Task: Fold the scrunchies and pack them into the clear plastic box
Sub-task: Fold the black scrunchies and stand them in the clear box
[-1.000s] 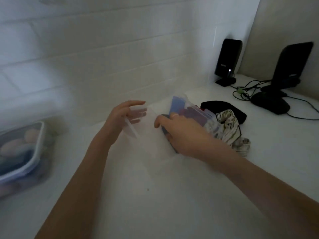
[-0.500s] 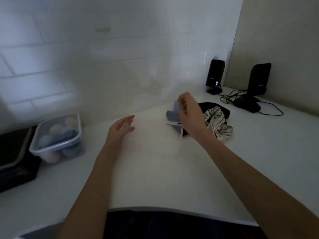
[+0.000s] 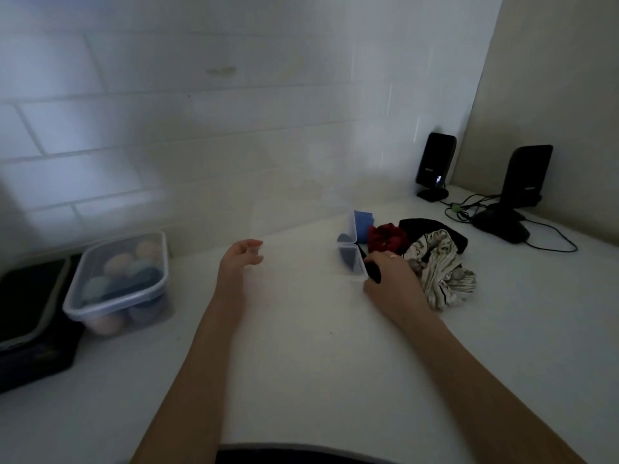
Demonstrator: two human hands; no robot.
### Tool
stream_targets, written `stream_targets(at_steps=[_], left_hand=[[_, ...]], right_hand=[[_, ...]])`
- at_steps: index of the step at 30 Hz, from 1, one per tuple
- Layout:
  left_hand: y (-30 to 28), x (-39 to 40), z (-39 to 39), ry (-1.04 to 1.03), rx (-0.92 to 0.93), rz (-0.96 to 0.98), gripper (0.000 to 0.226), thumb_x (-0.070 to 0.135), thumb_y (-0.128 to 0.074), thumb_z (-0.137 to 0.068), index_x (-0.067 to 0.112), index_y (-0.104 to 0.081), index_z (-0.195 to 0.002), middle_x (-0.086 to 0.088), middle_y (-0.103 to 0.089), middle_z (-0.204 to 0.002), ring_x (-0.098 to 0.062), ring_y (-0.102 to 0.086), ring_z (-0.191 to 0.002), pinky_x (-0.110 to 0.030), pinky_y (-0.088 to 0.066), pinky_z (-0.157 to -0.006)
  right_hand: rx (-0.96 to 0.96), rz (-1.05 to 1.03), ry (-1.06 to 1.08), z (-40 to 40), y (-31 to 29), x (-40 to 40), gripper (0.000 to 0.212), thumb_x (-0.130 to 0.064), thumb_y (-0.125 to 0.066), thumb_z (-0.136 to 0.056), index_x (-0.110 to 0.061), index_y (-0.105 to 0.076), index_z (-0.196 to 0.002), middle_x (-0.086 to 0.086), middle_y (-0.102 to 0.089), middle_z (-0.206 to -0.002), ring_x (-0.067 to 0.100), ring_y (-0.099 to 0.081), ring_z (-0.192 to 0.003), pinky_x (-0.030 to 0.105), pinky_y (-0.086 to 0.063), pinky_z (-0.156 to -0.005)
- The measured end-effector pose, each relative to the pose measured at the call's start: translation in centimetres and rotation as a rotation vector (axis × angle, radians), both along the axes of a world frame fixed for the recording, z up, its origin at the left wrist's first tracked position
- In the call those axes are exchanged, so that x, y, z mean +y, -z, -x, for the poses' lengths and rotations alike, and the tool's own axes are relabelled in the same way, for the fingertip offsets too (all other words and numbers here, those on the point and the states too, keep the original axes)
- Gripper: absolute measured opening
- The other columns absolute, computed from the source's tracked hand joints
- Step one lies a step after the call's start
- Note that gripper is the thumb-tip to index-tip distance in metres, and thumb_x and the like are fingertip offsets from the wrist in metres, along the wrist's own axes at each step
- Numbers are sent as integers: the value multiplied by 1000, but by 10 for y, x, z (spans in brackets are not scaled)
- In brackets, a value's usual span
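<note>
Right hand (image 3: pixel 390 279) — fingers curled on near corner of clear plastic box (image 3: pixel 351 254), gripping it; dark item under fingertips (identity unclear). Left hand (image 3: pixel 238 262) hovers over white counter (image 3: pixel 301 363), fingers loosely spread, empty. Beyond box: blue scrunchie (image 3: pixel 363 222), red scrunchie (image 3: pixel 387 237), striped scrunchie (image 3: pixel 438 266), black scrunchie (image 3: pixel 425 226) — loose pile.

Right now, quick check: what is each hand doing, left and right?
Left hand: open, fingers loosely curled, holding nothing.
Right hand: closed on a dark scrunchie beside the clear plastic box.
</note>
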State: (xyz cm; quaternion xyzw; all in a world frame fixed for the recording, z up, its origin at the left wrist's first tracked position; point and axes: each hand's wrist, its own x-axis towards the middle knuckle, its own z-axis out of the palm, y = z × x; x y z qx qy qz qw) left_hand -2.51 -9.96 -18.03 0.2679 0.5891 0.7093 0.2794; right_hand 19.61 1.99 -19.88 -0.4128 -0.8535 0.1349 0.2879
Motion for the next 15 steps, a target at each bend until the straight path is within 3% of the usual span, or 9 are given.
stream_targets(at_steps=[3, 5, 8, 11, 15], left_hand=[[1, 3, 0, 11, 60, 20, 30, 11, -49, -48, 21, -61, -74, 2, -52, -77, -9, -47, -73, -25, -32, -64], [2, 4, 0, 18, 120, 28, 25, 6, -50, -59, 22, -62, -75, -1, -54, -77, -8, -50, -72, -24, -35, -67], [2, 5, -3, 39, 256, 47, 27, -1, -50, -68, 20, -63, -77, -4, -55, -75, 2, -53, -58, -13, -41, -59], [-3, 4, -17, 95, 366, 71, 32, 8, -48, -53, 18, -62, -79, -4, -58, -79, -2, -52, -57, -15, -43, -56], [-6, -1, -36, 105, 670, 229, 31, 21, -52, -53, 23, -62, -82, 5, -59, -83, -20, -53, -87, -36, -41, -80]], right_hand=[[331, -91, 42, -1, -12, -5, 17, -13, -59, -85, -9, -63, -101, 8, -67, -97, 20, -60, -89, 36, -50, -78], [576, -124, 54, -5, -23, -8, 16, -19, -62, -84, -20, -57, -99, -8, -65, -90, -1, -58, -81, 21, -49, -74], [820, -165, 52, -10, -40, -15, 21, -27, -66, -81, -29, -52, -96, -27, -57, -84, -13, -56, -81, 3, -40, -71], [959, -177, 26, -9, -63, -20, 23, -28, -70, -76, -29, -52, -91, -31, -59, -79, -12, -57, -79, 2, -40, -70], [922, 68, -256, 5, -88, -11, 21, -20, -74, -75, -21, -57, -86, -20, -63, -67, -2, -58, -62, 12, -46, -59]])
